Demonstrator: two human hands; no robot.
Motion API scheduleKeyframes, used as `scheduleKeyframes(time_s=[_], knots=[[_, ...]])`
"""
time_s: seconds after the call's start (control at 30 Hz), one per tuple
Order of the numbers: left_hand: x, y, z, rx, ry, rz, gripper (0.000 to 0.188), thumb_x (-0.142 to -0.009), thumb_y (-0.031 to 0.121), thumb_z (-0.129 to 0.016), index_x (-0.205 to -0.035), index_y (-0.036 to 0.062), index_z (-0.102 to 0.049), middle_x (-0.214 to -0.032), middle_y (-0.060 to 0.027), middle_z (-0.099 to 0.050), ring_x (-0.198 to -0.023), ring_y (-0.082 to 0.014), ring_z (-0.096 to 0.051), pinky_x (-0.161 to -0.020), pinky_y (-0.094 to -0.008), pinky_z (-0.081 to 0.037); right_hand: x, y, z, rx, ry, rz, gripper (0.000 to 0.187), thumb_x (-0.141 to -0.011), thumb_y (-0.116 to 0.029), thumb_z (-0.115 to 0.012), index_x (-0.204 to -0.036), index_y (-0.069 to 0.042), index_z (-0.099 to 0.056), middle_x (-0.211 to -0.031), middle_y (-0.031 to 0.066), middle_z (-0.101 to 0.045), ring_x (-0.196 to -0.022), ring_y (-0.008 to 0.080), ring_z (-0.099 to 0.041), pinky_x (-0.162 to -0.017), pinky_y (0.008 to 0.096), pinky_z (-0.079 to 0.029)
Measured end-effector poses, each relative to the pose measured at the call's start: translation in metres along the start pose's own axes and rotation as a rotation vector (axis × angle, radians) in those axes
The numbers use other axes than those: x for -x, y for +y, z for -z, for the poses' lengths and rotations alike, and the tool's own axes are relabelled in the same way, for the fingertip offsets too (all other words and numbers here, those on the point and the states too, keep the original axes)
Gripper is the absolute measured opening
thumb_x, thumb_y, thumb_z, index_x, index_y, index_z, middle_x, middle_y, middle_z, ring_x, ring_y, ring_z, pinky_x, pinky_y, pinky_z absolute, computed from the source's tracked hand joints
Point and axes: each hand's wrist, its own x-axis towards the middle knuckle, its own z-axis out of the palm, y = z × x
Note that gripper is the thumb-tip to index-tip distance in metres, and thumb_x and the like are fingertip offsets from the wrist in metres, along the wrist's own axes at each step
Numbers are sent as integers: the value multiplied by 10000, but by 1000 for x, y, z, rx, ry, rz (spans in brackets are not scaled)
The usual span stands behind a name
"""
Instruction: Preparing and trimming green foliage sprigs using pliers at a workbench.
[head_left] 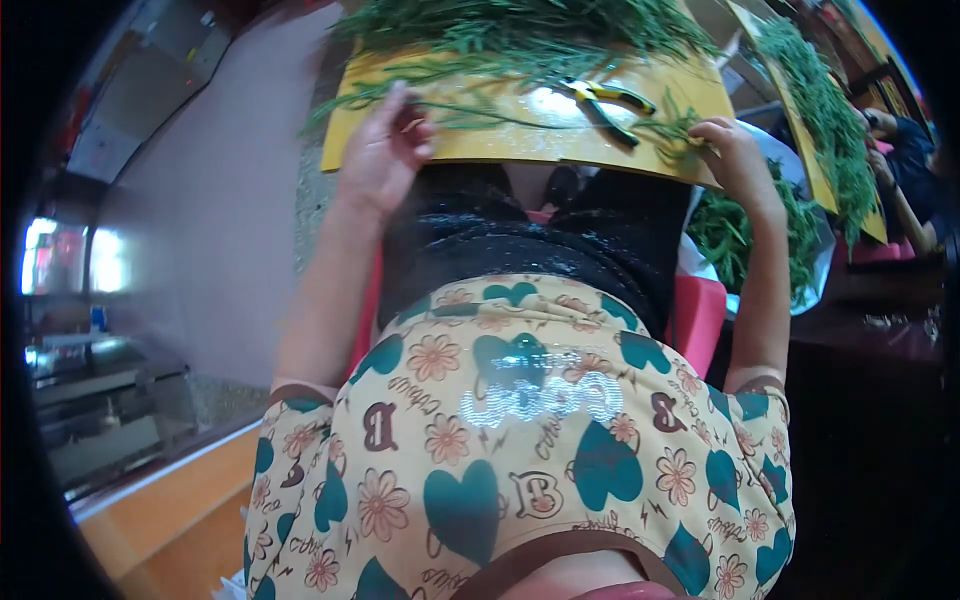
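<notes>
At the left of the yellow board (pixel 545 147), my left hand (pixel 393 142) has its fingers curled round the end of a thin green sprig (pixel 490 113). The sprig's stem stretches across the board toward the right. Over the board's right edge, my right hand (pixel 738 160) is closed, pinching leafy green sprig tips (pixel 675 130) between thumb and fingers. Between the two hands lie pliers (pixel 610 105) with black and yellow handles, spread apart and touched by neither hand.
A thick pile of green sprigs (pixel 530 28) covers the board's far side. By my right forearm stands a white bag (pixel 815 270) with more greenery (pixel 725 235). At the far right, another person (pixel 915 165) works beside a second greenery-covered board (pixel 815 185). I sit on a pink chair (pixel 700 315).
</notes>
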Motion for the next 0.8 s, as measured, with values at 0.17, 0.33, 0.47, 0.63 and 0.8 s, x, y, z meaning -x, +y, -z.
scheduleKeyframes(time_s=[0.17,0.33,0.47,0.63,0.8], knots=[[14,-1,-19,-103,-26,-37,186,-833,268,-630,-868,92,-584,-762,-14,-581,-649,-121,-559,-479,-225,-405,-12,-86,33,147,178,137,247,-697,4,-643,-940,-18,-606,-880,107,-605,-791,236,-607,-701,309,-489],[22,-1,-37,-87,-15,-230,167,-830,213,-637,-891,72,-572,-768,-22,-577,-650,-118,-562,-478,-231,-429,-17,-123,34,-511,-494,224,324,-783,-51,-614,-1099,-27,-546,-1000,106,-588,-726,181,-597,-646,258,-490],[30,2,-44,-224,-76,-383,167,-838,188,-625,-928,61,-566,-777,-27,-573,-643,-118,-557,-467,-227,-433,-24,-140,6,-1195,-296,-114,319,-878,-113,-528,-1173,-1,-483,-1085,124,-565,-736,171,-601,-646,262,-501],[25,-7,-39,-380,-127,-371,193,-847,215,-613,-958,65,-564,-802,-38,-576,-655,-124,-558,-477,-234,-444,-53,-166,-4,-1957,-89,-339,280,-942,-173,-428,-1132,22,-494,-1100,151,-556,-743,171,-606,-639,266,-520],[6,-14,-17,76,-124,-9,274,-853,309,-597,-964,62,-559,-836,-58,-587,-712,-137,-575,-518,-267,-466,-62,-166,-15,-1877,260,-299,253,-952,-195,-401,-1050,9,-515,-1022,161,-576,-717,170,-610,-626,279,-539]])
